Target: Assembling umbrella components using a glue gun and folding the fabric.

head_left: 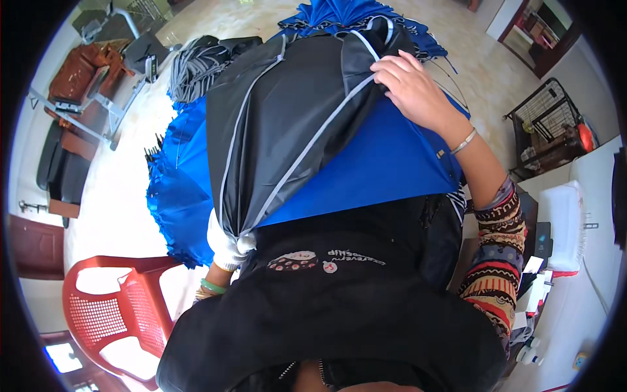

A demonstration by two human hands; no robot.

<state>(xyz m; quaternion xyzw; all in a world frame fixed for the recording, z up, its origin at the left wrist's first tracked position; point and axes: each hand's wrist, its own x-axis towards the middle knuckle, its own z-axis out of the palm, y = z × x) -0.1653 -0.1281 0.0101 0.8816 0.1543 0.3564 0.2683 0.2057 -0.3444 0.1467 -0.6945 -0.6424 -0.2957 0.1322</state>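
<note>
Across my lap lies an umbrella canopy (287, 124) of black cloth with light grey trim along its seams, and a bright blue panel (372, 157) shows beside the black. My left hand (226, 247), in a white glove, closes round the point at the near left where the folds gather. At the far right, my bare right hand (413, 88) pinches the grey-trimmed edge between thumb and fingers. The cloth stretches between both hands. Its frame and handle are mostly hidden.
Blue canopies are heaped on the left (179, 189) and beyond my lap (346, 14). A black grey-trimmed bundle (202, 65) lies at the far left. A red plastic chair (130, 307) stands near left, exercise equipment (121, 98) farther off. A wire cage (542, 124) stands right.
</note>
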